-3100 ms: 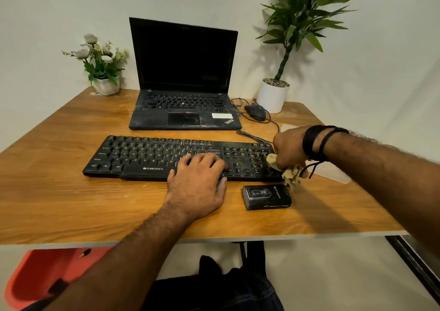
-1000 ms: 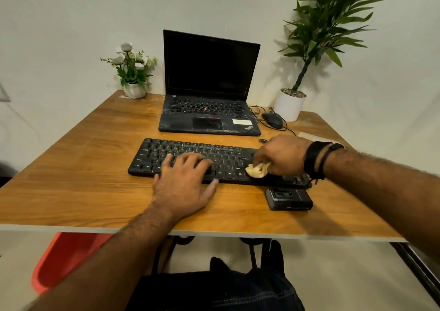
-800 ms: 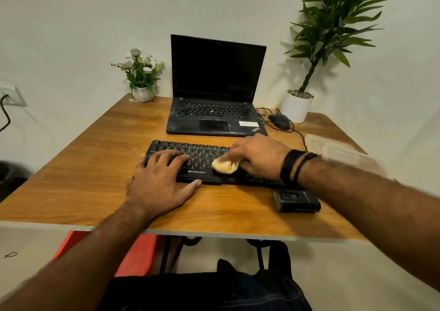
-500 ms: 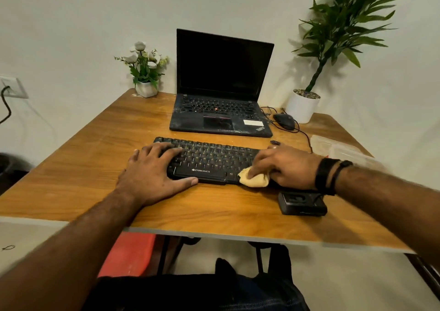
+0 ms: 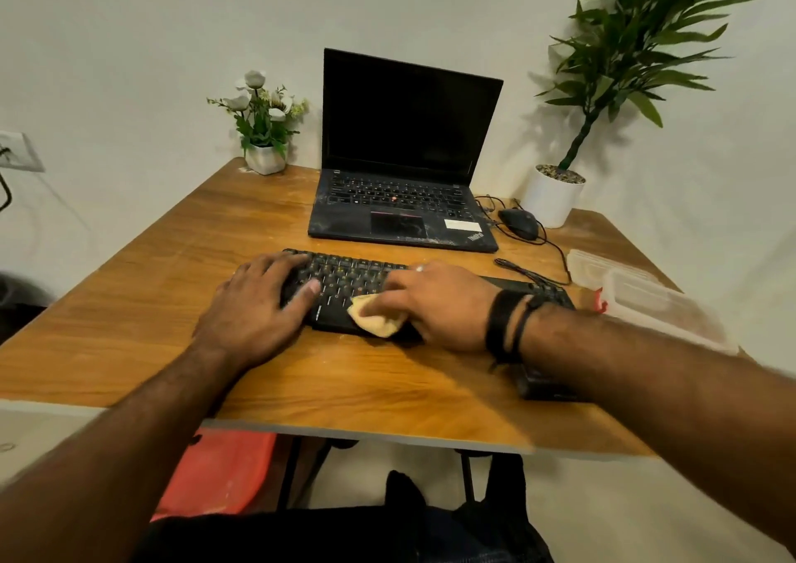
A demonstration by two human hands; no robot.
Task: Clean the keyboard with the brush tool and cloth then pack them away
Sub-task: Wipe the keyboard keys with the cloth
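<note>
A black keyboard lies across the middle of the wooden table. My left hand rests flat on its left end, fingers spread over the keys. My right hand holds a crumpled yellow cloth and presses it on the keyboard's front edge near the middle. The keyboard's right part is partly hidden by my right hand and wrist. A small black case lies on the table under my right forearm, mostly covered.
An open black laptop stands behind the keyboard. A black mouse with its cable lies right of it. A clear plastic box sits at the right edge. A flower pot and a tall potted plant stand at the back.
My right hand has slid the cloth left along the keyboard, from its right end to the middle. My left hand shifted to the keyboard's left end.
</note>
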